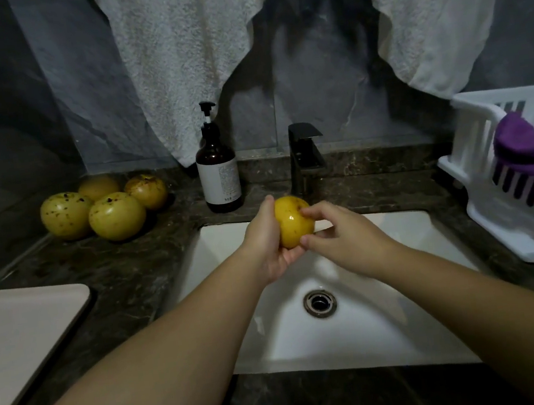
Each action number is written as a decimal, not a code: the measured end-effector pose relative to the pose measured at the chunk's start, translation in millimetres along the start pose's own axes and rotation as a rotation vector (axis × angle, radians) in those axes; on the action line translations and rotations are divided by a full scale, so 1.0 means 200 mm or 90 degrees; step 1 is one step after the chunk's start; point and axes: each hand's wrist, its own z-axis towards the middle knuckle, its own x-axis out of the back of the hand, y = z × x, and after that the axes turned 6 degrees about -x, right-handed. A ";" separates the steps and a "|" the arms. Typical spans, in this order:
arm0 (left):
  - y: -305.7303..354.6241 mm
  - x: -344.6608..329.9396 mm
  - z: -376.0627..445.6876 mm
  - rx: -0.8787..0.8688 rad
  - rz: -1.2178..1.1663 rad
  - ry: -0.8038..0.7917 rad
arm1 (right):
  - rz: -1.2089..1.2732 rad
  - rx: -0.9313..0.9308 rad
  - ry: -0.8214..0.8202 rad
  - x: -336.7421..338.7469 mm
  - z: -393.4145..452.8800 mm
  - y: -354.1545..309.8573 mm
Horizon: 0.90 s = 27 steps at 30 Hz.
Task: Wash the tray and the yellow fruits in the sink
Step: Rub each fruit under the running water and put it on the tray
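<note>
Dark marble counter (127,280) | white sink (376,333) | both hands' fingers (310,212) clamped on yellow fruit (293,224), seemingly wet

We note a yellow fruit (293,224) flecked brown, four greener-yellow spotted fruits (104,205), white sink (374,323), dark mottled counter (127,280), amber bottle (217,168), purple cloth (528,150), pale tray (22,333).

Both arms reach forward, left grip (265,239) cupped, right grip (336,227) pinching.
</note>
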 end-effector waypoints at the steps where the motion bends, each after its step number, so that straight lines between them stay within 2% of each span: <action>1: 0.00 0.00 0.00 0.001 0.005 -0.008 | -0.001 -0.003 0.009 0.01 0.00 0.00; 10: 0.00 0.01 0.01 -0.002 -0.007 -0.018 | 0.026 -0.001 0.042 0.01 -0.01 0.01; 14: 0.00 0.01 0.01 0.012 -0.001 -0.035 | 0.061 -0.052 0.037 0.02 0.01 0.02; 19: 0.00 -0.02 0.01 -0.003 0.006 -0.027 | 0.127 -0.076 0.161 0.12 0.07 -0.03; 22: -0.01 -0.04 0.00 -0.035 0.015 -0.041 | 0.102 -0.059 0.241 0.17 0.14 -0.08; 27: -0.02 -0.05 0.00 -0.092 0.031 -0.064 | 0.075 -0.065 0.224 0.22 0.28 -0.13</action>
